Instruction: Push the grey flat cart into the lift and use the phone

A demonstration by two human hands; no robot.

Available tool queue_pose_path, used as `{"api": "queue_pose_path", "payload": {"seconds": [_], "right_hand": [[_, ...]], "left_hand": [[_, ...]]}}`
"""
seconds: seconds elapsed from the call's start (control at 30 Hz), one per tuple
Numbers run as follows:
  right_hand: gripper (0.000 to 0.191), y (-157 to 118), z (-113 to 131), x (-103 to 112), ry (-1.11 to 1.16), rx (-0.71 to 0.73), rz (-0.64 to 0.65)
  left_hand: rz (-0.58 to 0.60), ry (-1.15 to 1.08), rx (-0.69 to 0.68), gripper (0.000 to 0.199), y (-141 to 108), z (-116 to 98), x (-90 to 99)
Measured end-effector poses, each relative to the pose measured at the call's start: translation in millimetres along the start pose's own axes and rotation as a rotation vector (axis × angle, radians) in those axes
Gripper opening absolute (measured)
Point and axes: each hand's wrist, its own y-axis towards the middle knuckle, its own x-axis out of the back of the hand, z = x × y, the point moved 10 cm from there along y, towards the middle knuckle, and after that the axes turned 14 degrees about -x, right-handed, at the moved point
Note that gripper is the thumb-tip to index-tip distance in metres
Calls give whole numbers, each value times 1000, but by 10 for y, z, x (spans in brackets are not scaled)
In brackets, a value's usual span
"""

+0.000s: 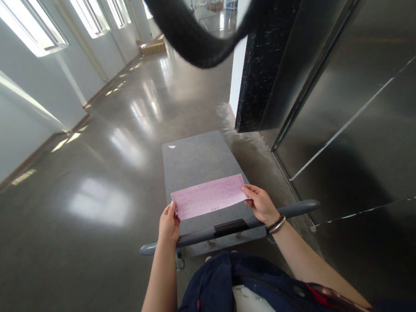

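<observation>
A pink paper form with faint print and punched side edges is stretched level between my hands. My left hand pinches its left end, thumb on top. At the right end, my right hand grips the sheet the same way, a bracelet round that wrist. Beneath the paper lies the grey deck of a platform cart, with a small white scrap near its far left corner. The cart's handlebar runs just under my wrists; I cannot tell whether they touch it.
Dark metal doors stand close on the right, beside a black stone-like frame. A white wall with windows runs along the left. Cardboard-coloured boxes sit farther down the shiny floor. A black strap hangs across the top of view.
</observation>
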Motion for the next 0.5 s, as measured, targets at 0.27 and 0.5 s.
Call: {"api": "queue_pose_path", "payload": {"seconds": [0.27, 0.5], "right_hand": [[46, -12, -1, 6, 6, -4, 1], [47, -13, 0, 8, 14, -5, 2]], "left_hand": [[-6, 8, 6, 11, -14, -9, -9], [-29, 1, 6, 13, -24, -38, -17]]}}
